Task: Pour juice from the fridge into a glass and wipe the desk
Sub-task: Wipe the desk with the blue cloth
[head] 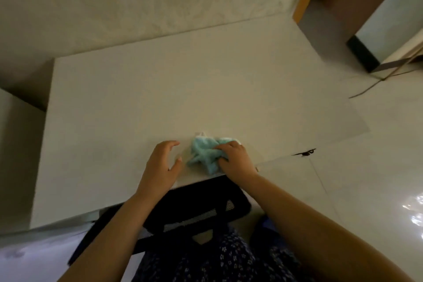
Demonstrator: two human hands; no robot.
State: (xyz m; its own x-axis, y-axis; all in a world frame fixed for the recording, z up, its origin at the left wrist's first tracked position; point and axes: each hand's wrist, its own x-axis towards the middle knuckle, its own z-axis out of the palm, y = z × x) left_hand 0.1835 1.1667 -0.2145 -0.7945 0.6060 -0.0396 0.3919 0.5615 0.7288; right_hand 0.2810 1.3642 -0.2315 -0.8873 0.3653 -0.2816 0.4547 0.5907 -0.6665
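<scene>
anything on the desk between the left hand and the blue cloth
No. In the head view only a narrow strip of bare desk separates the open left hand from the cloth, which the right hand is gripping.

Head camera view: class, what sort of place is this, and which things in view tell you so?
Probably a room in a home. A plain white desk stands against a wall, a black mesh chair is tucked under it, and the floor is glossy tile.

Your single head view: worn high, facing forward and steeply down, close over the desk's (160, 89) near edge.
</scene>
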